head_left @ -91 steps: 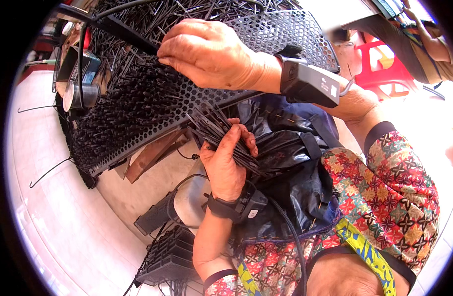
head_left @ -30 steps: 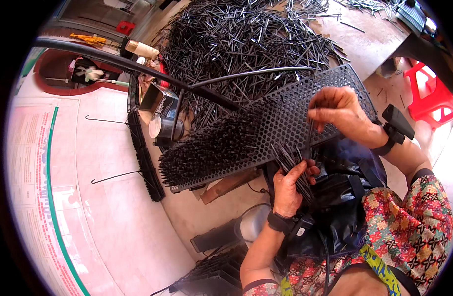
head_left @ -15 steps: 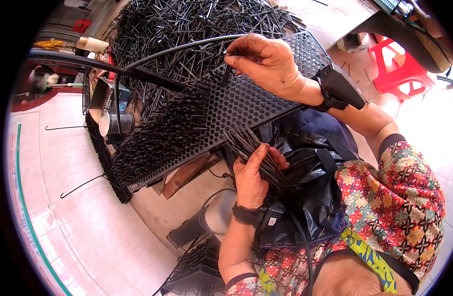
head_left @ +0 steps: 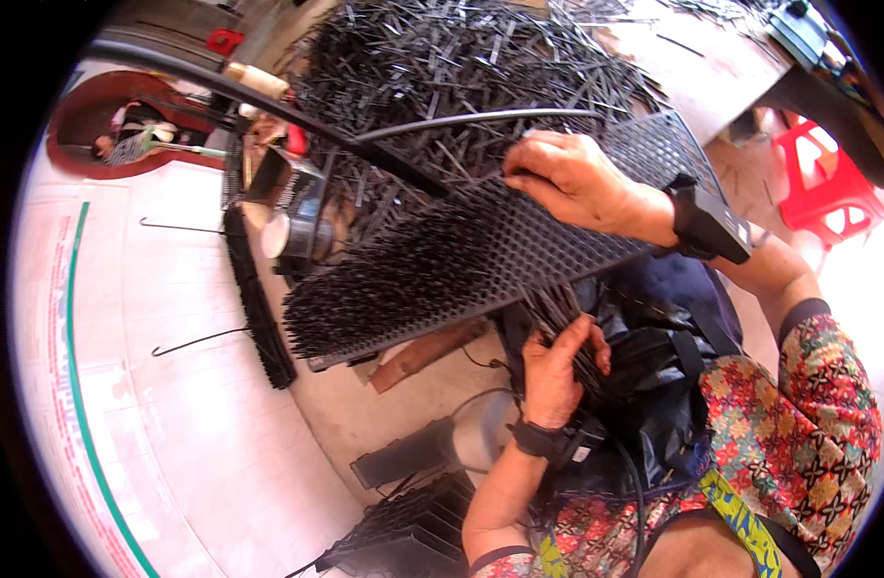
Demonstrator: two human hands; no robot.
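A black perforated board (head_left: 558, 252) lies slantwise in front of me, full of small round holes. Dense black bristle-like pieces (head_left: 384, 275) stand upright in its left part, while holes show on the right. My right hand (head_left: 586, 188) is over the board at the edge of these pieces, thumb and fingers pinched; whatever is between the fingertips cannot be made out. Below the board's near edge, my left hand (head_left: 556, 371) is closed around a bundle of thin black strips (head_left: 556, 310), their ends fanning toward the board.
Behind the board lies a big heap of loose black strips (head_left: 442, 72). A dark bar (head_left: 269, 111) crosses at upper left, above a wire spool (head_left: 293, 236). A red plastic stool (head_left: 827, 183) stands at right. Black plastic trays (head_left: 413, 530) sit at lower left.
The whole view has shifted, so the scene sits farther right and lower. The dark strip seen under my right fingertips no longer shows. My left hand still holds its bundle.
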